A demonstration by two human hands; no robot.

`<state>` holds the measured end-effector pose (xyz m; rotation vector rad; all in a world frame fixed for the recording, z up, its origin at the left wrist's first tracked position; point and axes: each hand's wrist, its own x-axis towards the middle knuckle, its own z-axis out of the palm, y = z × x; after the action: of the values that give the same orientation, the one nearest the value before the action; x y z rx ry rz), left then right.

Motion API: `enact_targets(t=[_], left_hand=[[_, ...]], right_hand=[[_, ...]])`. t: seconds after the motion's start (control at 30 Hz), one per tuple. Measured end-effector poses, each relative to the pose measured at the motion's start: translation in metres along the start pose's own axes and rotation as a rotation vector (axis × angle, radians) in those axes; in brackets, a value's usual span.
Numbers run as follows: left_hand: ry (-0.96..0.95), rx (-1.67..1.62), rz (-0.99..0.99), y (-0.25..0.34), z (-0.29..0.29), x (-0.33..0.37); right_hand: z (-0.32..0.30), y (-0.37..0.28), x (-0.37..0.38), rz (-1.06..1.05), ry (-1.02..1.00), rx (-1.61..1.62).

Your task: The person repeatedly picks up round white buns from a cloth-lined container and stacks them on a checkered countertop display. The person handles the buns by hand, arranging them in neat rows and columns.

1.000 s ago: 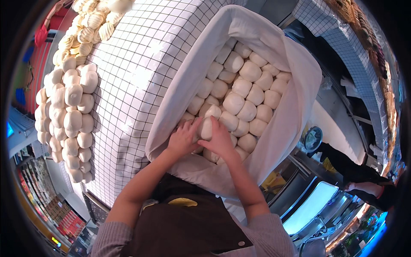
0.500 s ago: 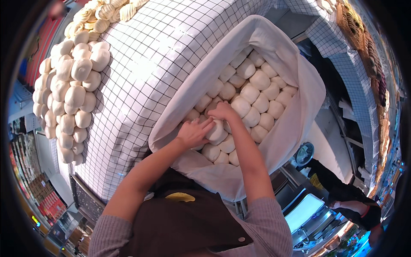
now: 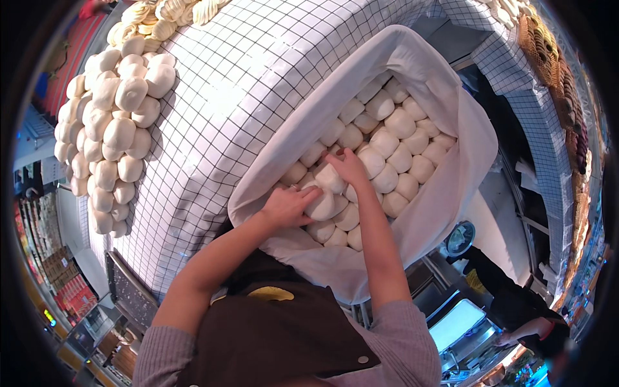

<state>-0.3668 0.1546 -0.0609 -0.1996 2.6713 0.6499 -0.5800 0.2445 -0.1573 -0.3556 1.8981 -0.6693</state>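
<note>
White steamed buns [image 3: 401, 122] lie packed in a large bin lined with white cloth [image 3: 474, 138] in front of me. At the bin's near left part, my left hand [image 3: 288, 205] is curled around the left side of one round bun [image 3: 320, 206]. Just beyond it, my right hand [image 3: 349, 169] grips another bun [image 3: 329, 178] from its right and far side. The two held buns are close together, raised a little over the layer below. Some of my fingertips are hidden behind the buns.
To the left, a table with a white checked cloth [image 3: 222, 84] bears a tall heap of buns [image 3: 119, 133] and yellowish twisted rolls [image 3: 164, 29]. Braided brown goods [image 3: 541, 55] line another checked table at right. A person in dark clothes [image 3: 516, 303] stands at lower right.
A bun has come up between my hands, now in my right hand's grip. That hand has shifted slightly right, and the whole view has moved a little.
</note>
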Motion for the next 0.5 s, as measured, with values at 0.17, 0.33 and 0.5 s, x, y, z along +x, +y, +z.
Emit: enact_targets(t=[0.17, 0.33, 0.5], left_hand=[[-0.037, 0.015, 0.044, 0.001, 0.001, -0.006], [-0.058, 0.018, 0.111, 0.003, 0.001, -0.013], [0.016, -0.027, 0.171, 0.004, -0.003, -0.015]], right_hand=[[0.008, -0.003, -0.022, -0.157, -0.039, -0.374], [-0.007, 0.014, -0.059, -0.455, -0.176, -0.313], [0.004, 0.031, -0.086, -0.404, 0.156, 0.049]])
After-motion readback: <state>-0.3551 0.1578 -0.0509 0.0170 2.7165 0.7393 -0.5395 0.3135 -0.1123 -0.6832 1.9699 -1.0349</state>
